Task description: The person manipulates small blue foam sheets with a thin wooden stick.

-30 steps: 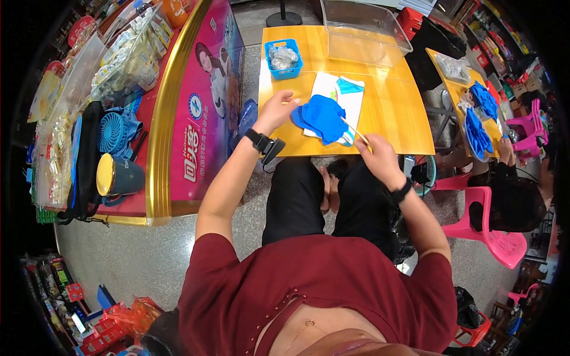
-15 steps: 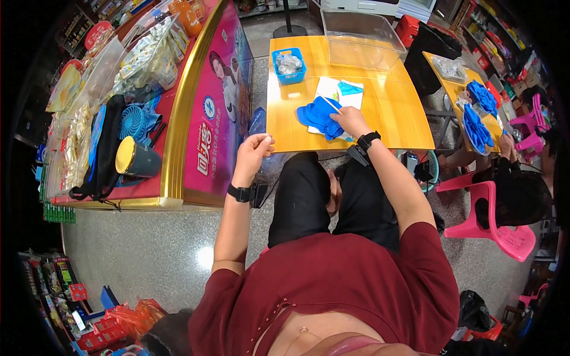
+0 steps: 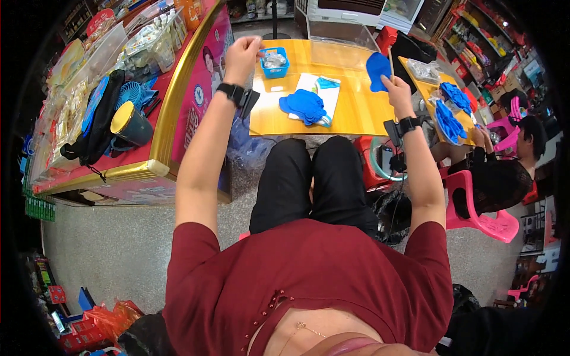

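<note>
My right hand [image 3: 398,94] is raised at the table's right edge, closed on a flat blue rounded cutout piece [image 3: 377,71]. A thin pale stick [image 3: 390,62] also rises from its grip. Up beside the small blue basket [image 3: 275,71] is my left hand [image 3: 243,58], its fingers pinched together; whatever may be between them is too small to make out. Silvery clear plastic lies inside the basket. A pile of similar blue pieces [image 3: 306,105] rests on a white printed sheet [image 3: 328,95] in the middle of the yellow table [image 3: 362,113].
A clear plastic bin [image 3: 341,50] stands at the table's far edge. On the left is a red-topped counter [image 3: 155,113] with a cup and packages. To the right, a person [image 3: 499,172] sits by another table with blue pieces, near a pink chair [image 3: 496,224].
My right hand has lifted off the pile to the right with one blue piece and the stick. My left hand has moved from the table's near left corner forward to the basket.
</note>
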The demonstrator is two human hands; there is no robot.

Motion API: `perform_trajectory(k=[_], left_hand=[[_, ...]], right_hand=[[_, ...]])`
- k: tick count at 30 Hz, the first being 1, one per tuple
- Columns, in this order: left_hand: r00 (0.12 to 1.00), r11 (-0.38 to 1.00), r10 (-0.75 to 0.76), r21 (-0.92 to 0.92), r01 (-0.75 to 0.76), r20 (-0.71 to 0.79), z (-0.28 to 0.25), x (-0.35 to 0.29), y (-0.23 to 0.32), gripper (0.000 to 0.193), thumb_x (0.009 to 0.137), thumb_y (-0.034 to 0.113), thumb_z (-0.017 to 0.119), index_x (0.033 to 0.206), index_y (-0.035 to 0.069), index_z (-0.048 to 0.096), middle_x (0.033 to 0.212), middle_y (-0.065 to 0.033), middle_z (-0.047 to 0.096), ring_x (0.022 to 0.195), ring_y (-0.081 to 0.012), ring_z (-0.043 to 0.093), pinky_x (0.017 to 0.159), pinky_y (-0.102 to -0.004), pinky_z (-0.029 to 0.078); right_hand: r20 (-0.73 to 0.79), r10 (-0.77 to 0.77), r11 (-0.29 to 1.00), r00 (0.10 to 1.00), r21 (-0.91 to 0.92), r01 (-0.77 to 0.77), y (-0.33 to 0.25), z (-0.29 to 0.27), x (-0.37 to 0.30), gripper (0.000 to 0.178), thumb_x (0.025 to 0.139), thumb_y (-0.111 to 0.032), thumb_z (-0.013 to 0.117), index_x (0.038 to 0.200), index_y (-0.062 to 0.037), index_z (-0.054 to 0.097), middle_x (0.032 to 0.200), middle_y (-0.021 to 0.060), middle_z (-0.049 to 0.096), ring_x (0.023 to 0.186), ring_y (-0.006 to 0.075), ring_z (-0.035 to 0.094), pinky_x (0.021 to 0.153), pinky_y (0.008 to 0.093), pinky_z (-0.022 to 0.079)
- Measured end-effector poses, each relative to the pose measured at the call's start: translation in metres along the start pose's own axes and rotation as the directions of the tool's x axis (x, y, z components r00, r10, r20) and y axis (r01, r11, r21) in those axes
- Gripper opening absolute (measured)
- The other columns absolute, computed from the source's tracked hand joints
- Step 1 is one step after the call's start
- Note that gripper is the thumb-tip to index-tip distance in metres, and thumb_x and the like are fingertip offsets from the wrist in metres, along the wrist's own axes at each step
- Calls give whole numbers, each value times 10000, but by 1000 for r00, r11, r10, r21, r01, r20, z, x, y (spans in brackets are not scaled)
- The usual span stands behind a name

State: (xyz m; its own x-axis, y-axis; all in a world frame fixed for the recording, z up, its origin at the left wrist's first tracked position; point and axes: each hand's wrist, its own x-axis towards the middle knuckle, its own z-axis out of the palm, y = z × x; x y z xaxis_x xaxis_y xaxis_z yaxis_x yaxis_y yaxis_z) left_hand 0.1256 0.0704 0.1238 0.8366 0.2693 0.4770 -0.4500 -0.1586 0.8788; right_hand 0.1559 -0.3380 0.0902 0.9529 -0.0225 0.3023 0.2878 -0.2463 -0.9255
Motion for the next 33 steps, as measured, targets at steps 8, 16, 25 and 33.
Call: perform_trajectory(k=[8, 16, 25, 33], left_hand=[[931, 928, 316, -263, -264, 181, 87, 17, 128, 224, 938, 223, 603, 994, 14, 661, 861, -51, 695, 718, -107, 657, 640, -225, 515], [836, 962, 167, -271, -22, 522, 95, -130, 167, 194, 949, 125, 576, 1041, -38, 625, 909, -90, 678, 764, -132, 645, 671, -247, 506], [789, 856, 301, -517, 24, 536, 72, -196, 201, 128, 940, 55, 549, 1015, -32, 604, 871, -138, 659, 744, -195, 638, 683, -289, 519], [851, 864, -217, -311, 395, 478, 85, -263, 110, 389, 912, 92, 633, 1250, -31, 486, 1188, -111, 572, 1062, -156, 566, 925, -281, 465]], right_hand=[[-56, 117, 989, 992, 99, -111, -41, -68, -54, 182, 891, -223, 672, 897, -42, 666, 733, -54, 562, 647, 25, 467, 578, 201, 359], [-20, -88, 977, 996, 193, 90, -79, -42, -146, 259, 887, -174, 671, 1049, 24, 633, 821, -24, 613, 714, 36, 534, 647, 207, 435], [6, -196, 944, 981, 272, 187, -110, 5, -204, 166, 858, -38, 668, 1014, -23, 615, 810, -17, 594, 787, 55, 564, 685, 228, 465], [156, -467, 882, 870, 21, 470, -86, 72, -256, 161, 769, -62, 624, 929, -67, 607, 857, 143, 634, 779, 344, 636, 660, 367, 513]])
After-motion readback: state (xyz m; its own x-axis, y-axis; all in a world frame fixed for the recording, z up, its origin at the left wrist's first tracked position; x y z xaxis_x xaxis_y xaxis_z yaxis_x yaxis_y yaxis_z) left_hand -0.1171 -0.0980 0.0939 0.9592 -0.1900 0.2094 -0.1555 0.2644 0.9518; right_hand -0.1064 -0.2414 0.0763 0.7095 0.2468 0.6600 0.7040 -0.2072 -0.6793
